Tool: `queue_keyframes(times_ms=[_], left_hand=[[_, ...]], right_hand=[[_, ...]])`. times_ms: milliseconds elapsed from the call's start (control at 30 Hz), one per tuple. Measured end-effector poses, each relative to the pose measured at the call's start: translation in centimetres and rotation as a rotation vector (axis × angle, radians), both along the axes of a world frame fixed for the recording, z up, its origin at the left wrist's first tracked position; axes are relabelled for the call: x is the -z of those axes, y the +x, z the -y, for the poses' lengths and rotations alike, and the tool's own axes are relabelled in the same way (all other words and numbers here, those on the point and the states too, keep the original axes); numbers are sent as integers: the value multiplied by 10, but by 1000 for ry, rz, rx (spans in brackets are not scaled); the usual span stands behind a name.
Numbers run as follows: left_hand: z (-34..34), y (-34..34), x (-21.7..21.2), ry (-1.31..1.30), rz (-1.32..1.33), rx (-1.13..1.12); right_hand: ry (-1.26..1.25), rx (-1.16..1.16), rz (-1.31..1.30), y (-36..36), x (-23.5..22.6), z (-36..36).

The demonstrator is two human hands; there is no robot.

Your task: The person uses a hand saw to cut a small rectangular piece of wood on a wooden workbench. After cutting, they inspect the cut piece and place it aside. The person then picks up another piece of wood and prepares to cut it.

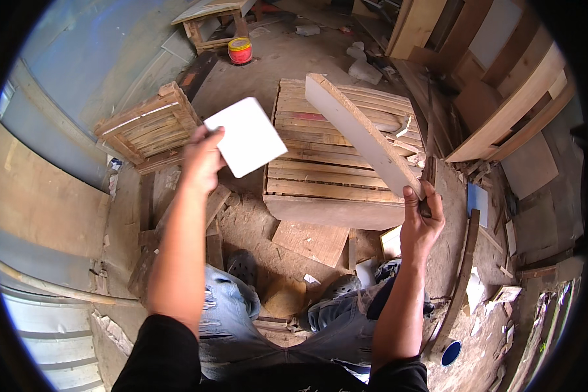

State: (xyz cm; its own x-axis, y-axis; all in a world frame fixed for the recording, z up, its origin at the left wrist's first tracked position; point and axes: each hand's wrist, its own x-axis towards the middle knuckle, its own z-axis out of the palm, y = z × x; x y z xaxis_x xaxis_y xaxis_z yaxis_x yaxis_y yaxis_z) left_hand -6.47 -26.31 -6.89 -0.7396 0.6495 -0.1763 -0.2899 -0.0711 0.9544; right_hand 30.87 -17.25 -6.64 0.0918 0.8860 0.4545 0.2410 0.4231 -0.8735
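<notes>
My left hand grips a white square panel at its left corner, thumb on top, holding it up in the air. In my right hand is the near end of a long narrow board, with a pale face and a rough brown edge. The board slants away to the upper left, above a low slatted wooden platform. A long, thin, dark tool, perhaps a saw, also rises from my right hand; its grip is mostly hidden by my fingers.
A wooden frame with slats leans at the left. Beyond stand a red and yellow bucket and a small wooden bench. Tall wooden frames line the right. A loose board and scraps lie on the floor near my feet.
</notes>
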Motion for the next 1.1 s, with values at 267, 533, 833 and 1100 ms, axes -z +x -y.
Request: queue_keyframes(times_ms=[267, 533, 833, 1100], left_hand=[[168, -152, 159, -216, 298, -263], [305, -130, 301, -1241, -1160, 215], [316, -150, 319, -1330, -775, 95], [131, -81, 97, -92, -278, -117]], right_hand=[[10, -38, 10, -4, 0, 3], [-52, -72, -58, -13, 1, 7], [-92, -55, -8, -13, 4, 5], [16, -82, 91, -15, 3, 9]])
